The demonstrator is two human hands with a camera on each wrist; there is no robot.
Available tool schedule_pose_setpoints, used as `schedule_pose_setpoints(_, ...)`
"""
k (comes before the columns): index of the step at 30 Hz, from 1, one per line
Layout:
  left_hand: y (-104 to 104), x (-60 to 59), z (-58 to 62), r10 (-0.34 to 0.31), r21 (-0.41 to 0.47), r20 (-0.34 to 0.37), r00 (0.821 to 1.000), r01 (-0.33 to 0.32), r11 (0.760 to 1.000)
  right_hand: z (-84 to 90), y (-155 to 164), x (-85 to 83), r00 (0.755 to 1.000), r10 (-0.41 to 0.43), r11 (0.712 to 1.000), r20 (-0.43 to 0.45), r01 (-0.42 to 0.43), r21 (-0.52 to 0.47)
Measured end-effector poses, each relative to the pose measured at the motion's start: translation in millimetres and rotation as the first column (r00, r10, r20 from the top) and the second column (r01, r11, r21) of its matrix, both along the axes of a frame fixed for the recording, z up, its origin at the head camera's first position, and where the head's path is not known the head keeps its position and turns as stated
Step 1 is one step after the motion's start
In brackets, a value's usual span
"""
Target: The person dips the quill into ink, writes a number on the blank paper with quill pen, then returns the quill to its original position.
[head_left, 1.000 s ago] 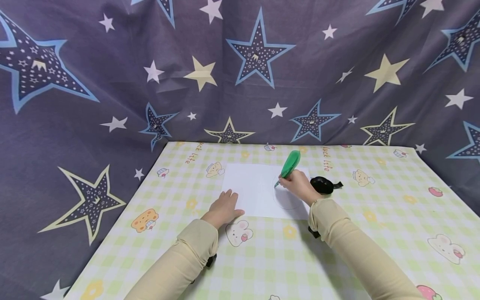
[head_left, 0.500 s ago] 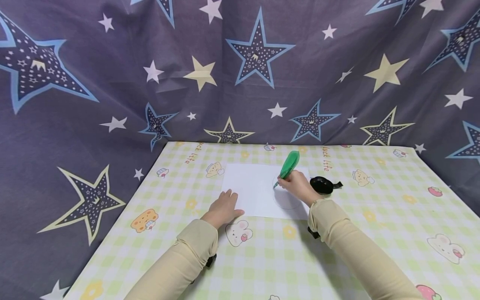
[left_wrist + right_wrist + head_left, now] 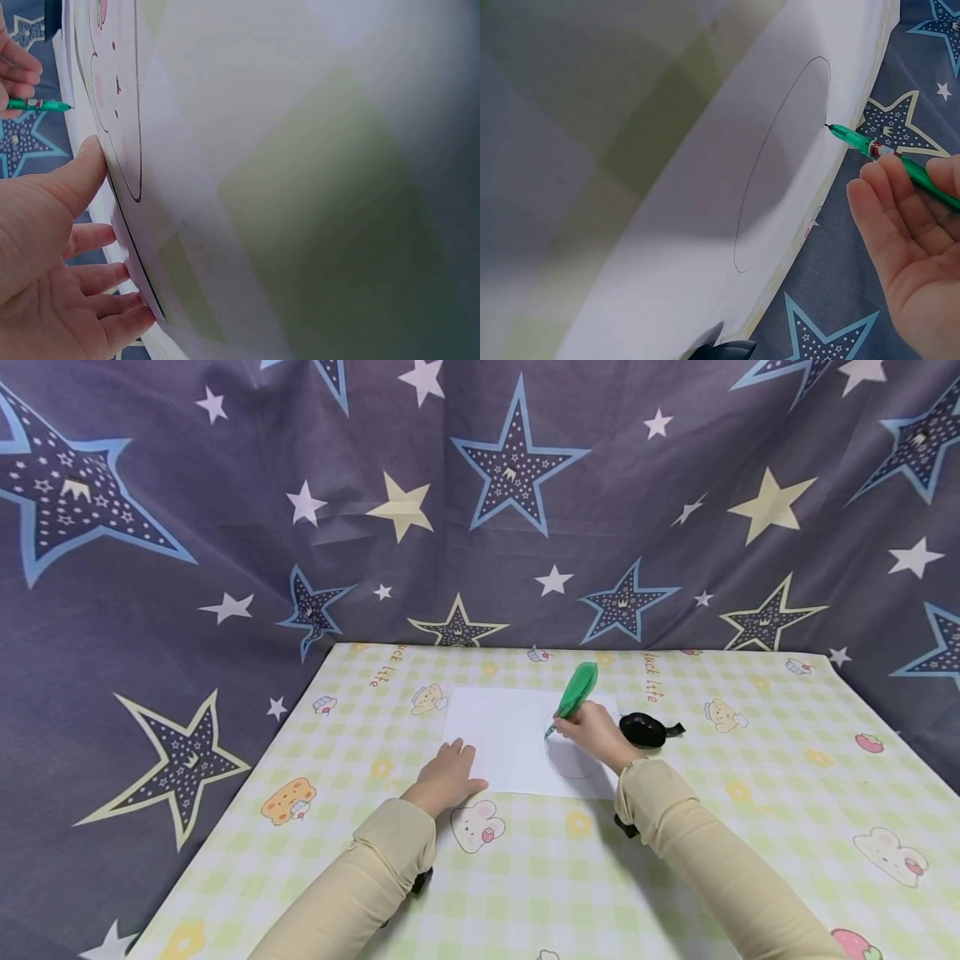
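Note:
A white sheet of paper [image 3: 502,735] lies on the checked tablecloth [image 3: 525,877]. My right hand [image 3: 592,732] grips a green pen [image 3: 573,693], its tip touching the paper on a thin drawn oval [image 3: 780,165]. In the right wrist view the pen [image 3: 885,154] runs between the fingers [image 3: 889,217], tip on the oval's line. My left hand [image 3: 446,775] rests flat on the paper's near left corner, fingers spread [image 3: 90,277]. The pen [image 3: 37,105] shows small in the left wrist view.
A black rounded object [image 3: 645,729] sits on the table just right of the right hand. A star-patterned dark cloth [image 3: 480,502] hangs behind and at both sides of the table. Cartoon animals and fruit are printed on the tablecloth.
The pen and right hand have shifted slightly to the left along the oval line. The left hand has stayed in place.

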State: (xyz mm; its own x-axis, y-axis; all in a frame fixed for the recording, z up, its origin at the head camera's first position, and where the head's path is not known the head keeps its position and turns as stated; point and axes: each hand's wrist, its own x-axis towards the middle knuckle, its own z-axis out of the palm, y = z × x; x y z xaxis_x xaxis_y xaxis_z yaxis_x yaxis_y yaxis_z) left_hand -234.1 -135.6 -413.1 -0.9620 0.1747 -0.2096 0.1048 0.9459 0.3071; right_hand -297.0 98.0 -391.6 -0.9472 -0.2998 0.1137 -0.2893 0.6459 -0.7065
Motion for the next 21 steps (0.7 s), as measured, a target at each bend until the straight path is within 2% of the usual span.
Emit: schedule_pose_setpoints(21, -0.1, -0.4, -0.6, 0.007, 0.009, 0.0, 1.0, -0.007, 1.0, 2.2, -1.2, 3.3, 1.0, 0.006, 1.0, -0.011, -0.006, 0.009)
